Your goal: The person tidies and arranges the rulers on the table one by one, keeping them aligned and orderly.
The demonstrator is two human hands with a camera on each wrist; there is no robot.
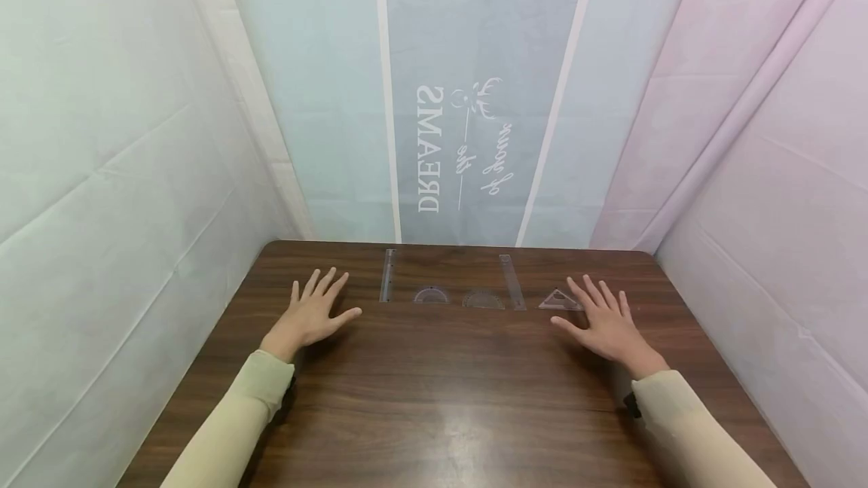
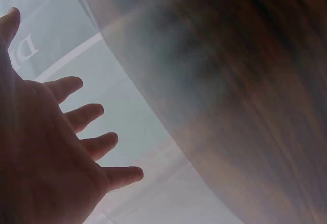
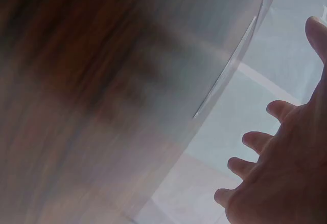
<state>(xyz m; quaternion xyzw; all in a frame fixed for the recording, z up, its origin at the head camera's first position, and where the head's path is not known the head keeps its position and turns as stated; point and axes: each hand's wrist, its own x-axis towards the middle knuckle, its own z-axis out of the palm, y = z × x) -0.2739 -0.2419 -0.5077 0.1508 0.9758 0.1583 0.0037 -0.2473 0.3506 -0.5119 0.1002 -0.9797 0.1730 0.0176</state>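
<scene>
2 protractors between 2 rulers

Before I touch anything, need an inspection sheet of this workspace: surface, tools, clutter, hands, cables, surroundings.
Surface: dark brown wood-grain tabletop, glare toward the near side.
Tools: a row toward the far edge, left to right: clear straight plastic ruler, clear semicircular plastic protractor, second clear protractor, second clear ruler, clear triangular plastic set square.
Clutter: nothing seen.
Left hand: fingers spread, holding nothing, nearest the first ruler.
Right hand: fingers spread, holding nothing, nearest the set square; contact unclear.
Cables: nothing seen.
Surroundings: pale blue-grey backdrop with white lettering behind, whitish sheets at both sides.
</scene>
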